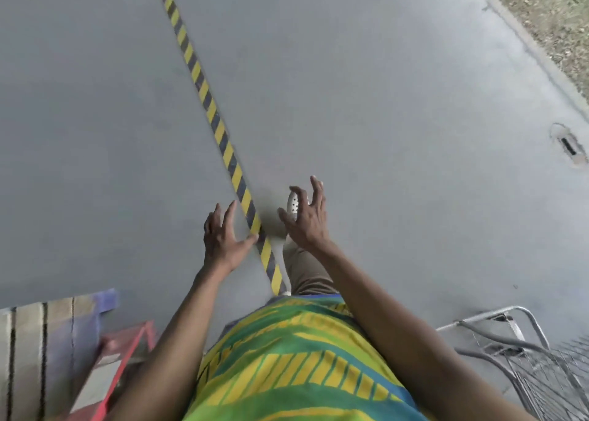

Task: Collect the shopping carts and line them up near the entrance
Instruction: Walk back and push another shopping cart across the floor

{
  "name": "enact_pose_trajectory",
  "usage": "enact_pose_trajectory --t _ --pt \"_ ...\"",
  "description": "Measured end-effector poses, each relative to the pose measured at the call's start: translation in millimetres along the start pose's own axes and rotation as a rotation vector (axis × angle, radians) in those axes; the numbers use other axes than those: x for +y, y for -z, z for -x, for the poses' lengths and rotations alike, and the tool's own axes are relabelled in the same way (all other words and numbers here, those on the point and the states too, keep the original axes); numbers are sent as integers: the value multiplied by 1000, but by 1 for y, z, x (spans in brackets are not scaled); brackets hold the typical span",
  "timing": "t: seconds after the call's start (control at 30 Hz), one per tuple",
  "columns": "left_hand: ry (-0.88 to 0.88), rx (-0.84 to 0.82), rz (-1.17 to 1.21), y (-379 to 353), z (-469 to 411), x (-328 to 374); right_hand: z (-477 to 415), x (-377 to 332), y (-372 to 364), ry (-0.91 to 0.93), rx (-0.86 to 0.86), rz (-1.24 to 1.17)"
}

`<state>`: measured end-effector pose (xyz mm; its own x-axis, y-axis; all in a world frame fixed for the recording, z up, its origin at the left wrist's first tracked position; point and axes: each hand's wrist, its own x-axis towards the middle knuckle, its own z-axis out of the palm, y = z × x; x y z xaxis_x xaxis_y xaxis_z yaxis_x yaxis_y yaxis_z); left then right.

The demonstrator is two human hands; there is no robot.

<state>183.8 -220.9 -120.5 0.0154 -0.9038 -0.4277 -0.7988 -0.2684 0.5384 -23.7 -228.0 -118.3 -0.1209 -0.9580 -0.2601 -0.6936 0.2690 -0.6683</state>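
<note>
Green-and-yellow striped shirt (pixel 296 366) — foreground. Left hand (pixel 223 239), right hand (pixel 307 219): both spread, holding nothing. Silver wire shopping cart (pixel 526 366) — lower right, apart from both hands.

Bare forearms; green, yellow and blue patterned shirt (pixel 296 366); tan trousers (pixel 307 270); white perforated shoe (pixel 293 205), apparently a clog.

Both bare arms reached forward; the left hand (pixel 223 235) and right hand (pixel 307 218) hung apart, fingers spread and loosely bent, holding nothing.
</note>
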Motion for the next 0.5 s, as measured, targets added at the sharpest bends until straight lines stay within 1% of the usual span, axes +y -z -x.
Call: enact_pose_trajectory --t 0.17,0.23,0.33,0.43,0.5 --pt "89 43 58 47 -104 4 -140 -53 -15 80 -166 44" --pt "150 63 97 74 -148 11 -201 -87 -16 117 -216 52" --pt "186 104 143 125 -209 22 -285 -151 -13 194 -259 57" --pt "237 245 222 178 -255 26 -346 -214 -17 264 -261 30" --pt "292 353 287 210 -280 20 -378 -250 -28 287 -291 -7"
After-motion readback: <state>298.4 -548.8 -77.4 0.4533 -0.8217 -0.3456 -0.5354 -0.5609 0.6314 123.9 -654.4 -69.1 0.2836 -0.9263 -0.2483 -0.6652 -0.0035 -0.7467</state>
